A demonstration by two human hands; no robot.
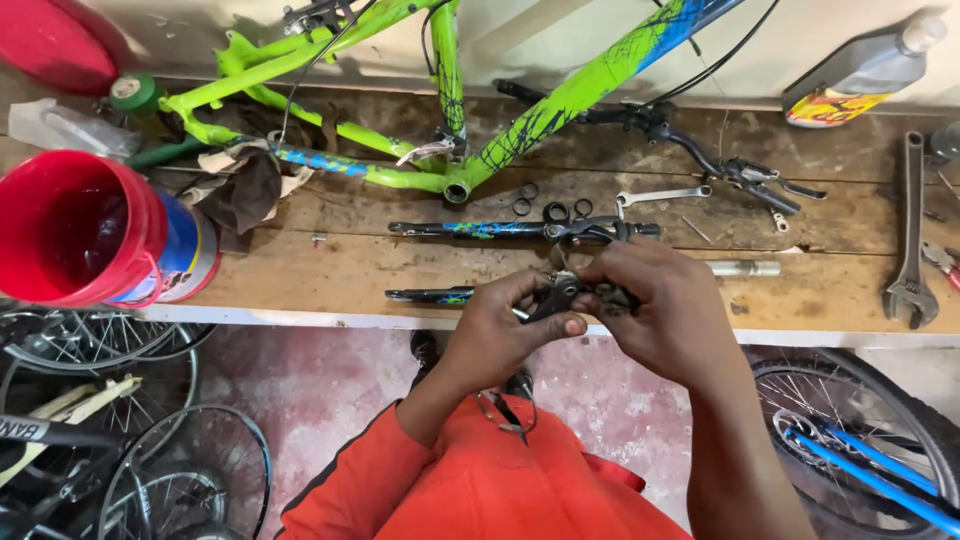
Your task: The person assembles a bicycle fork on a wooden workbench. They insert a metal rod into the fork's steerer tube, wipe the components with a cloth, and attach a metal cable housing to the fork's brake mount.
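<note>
A: Holding a small black metal part [560, 293] between both hands at frame centre, just over the near edge of the wooden bench [820, 290].
B: Fingers?
A: Left hand [500, 335] pinches it, thumb and fingers clamped together on it. Right hand [655, 310] curled closed around its other end.
B: Axis?
A: Roughly 8-to-2 o'clock; ends hidden by fingers, can't tell which way it points.
B: Surroundings?
A: Black fork leg [520, 229] at 12, lying 9-to-3. Green bike frame [480, 110] further at 12. Red bucket [85, 230] at 9. Pipe wrench [910, 240] at 3. Blue bike wheel [860, 440] at 4. Spoked wheels [120, 440] at 8. Hands block the second fork leg [430, 295].
</note>
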